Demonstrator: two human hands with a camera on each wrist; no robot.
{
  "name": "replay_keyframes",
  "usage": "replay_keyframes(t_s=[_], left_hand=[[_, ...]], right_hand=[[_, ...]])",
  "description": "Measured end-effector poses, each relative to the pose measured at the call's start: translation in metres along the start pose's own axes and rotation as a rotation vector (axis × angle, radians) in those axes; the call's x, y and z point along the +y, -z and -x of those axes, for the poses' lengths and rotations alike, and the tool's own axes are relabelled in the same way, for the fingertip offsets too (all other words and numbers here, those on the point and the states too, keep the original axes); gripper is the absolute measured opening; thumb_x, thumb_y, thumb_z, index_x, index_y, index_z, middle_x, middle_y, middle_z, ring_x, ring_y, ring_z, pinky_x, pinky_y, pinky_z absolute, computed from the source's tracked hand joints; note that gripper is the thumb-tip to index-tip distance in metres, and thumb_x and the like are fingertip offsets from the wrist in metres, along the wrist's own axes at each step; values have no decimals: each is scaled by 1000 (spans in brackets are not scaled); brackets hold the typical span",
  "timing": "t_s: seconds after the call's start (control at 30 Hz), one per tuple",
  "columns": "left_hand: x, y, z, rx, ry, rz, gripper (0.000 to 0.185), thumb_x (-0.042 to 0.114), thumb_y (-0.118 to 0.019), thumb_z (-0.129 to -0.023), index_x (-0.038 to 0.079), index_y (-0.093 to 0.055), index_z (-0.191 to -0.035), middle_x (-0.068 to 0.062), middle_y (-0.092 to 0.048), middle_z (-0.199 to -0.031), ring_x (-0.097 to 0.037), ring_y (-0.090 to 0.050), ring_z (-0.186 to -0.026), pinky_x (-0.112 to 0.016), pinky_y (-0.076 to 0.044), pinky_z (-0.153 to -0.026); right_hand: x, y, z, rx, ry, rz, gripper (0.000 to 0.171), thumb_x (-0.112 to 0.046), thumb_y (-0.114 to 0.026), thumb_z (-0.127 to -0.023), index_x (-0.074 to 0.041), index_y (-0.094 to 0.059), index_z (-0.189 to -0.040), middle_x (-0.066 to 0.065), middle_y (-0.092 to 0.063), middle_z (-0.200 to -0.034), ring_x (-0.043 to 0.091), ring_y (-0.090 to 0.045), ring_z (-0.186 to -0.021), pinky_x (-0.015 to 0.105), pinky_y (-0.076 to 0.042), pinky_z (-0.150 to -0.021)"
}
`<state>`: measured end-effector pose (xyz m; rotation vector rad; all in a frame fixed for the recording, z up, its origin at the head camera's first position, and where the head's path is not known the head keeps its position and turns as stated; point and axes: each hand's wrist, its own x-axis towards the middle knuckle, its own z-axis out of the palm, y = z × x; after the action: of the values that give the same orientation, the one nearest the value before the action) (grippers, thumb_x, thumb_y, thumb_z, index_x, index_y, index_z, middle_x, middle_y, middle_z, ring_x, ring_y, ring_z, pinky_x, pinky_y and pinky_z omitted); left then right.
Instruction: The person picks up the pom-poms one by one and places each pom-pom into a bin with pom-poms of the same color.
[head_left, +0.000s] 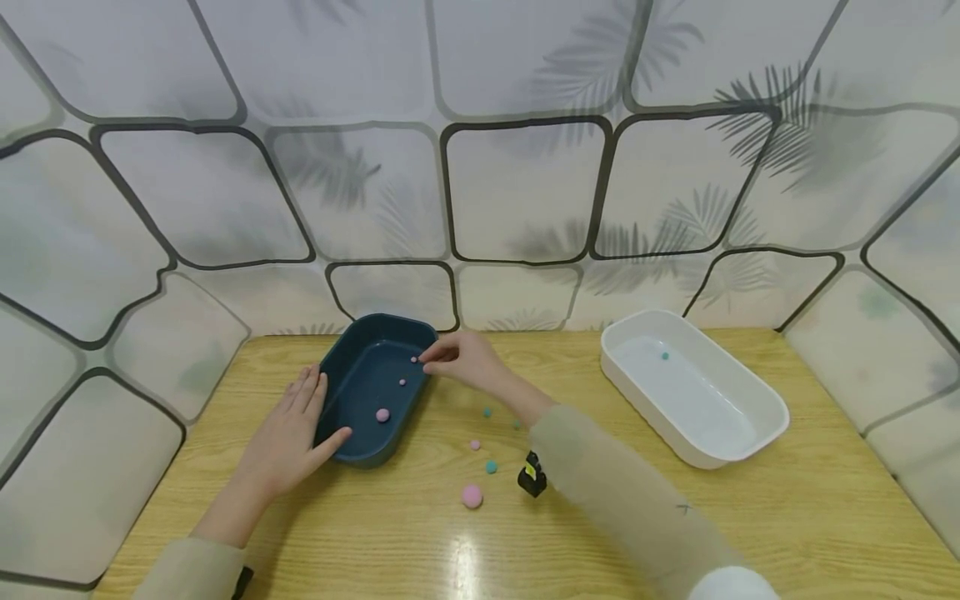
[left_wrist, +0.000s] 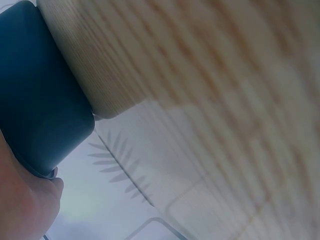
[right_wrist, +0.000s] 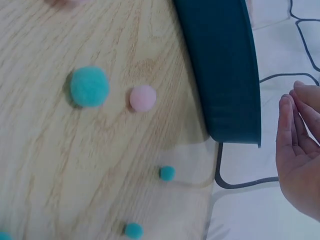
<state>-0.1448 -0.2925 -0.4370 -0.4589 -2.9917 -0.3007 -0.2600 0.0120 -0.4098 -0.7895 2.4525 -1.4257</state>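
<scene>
Your left hand (head_left: 288,437) rests flat against the near-left outer wall of the dark blue tray (head_left: 352,437), fingers straight and thumb along the tray's near end; it grips nothing. The left wrist view shows only that tray's blurred blue corner (left_wrist: 40,95) beside the wooden table (left_wrist: 210,75).

Your right hand (head_left: 461,360) reaches over the tray's right rim near its far end, fingertips drawn together. A small pink pompom (head_left: 413,359) sits just at those fingertips; you cannot tell from the head view whether it is pinched or already lying in the tray. In the right wrist view the fingers (right_wrist: 300,145) look fairly straight and close together.

Inside the dark blue tray: 2 more pink pompoms, 1 small (head_left: 402,382) and 1 larger (head_left: 382,415).

The tray stands at the table's far-left part, close to the back edge. On the bare table between the 2 trays lie loose pompoms: a large pink one (head_left: 472,497), a small pink one (head_left: 475,445), a teal one (head_left: 491,467), and a small teal one (head_left: 487,412).

A white tray (head_left: 750,433) stands at the far-right part, holding 1 teal pompom (head_left: 664,356). A small black and yellow object (head_left: 532,475) sits just beside your right sleeve.
</scene>
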Motion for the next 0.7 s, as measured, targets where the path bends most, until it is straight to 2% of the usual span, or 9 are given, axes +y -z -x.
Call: replay_keyframes(t_s=[0.37,0.53,0.7], left_hand=[[0,0,0,-15,8,17,97,51,-63,-104,-13,-22,-163,-33,-16,-173,-51,-19,-162,-61,-20,-133],[0,1,-1,-31,13,14,97,51,-63,-104,-13,-21,-164,-33,-14,-174,-51,-17,-162,-62,-21,-133],[0,2,-1,-38,18,22,97,50,-63,-104,-13,-21,-164,-33,-13,-174,-52,-17,-162,-63,-21,-132]], right_hand=[[9,15,16,30,2,-13,17,-10,-77,-98,-2,-82,-112,14,-81,-112,16,-75,-91,23,-60,-79],[16,17,24,20,7,-18,19,-7,-77,-97,3,-80,-112,17,-81,-110,17,-76,-88,22,-61,-79],[20,18,35,-8,-12,-4,18,-7,-77,-97,3,-81,-111,17,-80,-111,13,-75,-87,22,-62,-80]])
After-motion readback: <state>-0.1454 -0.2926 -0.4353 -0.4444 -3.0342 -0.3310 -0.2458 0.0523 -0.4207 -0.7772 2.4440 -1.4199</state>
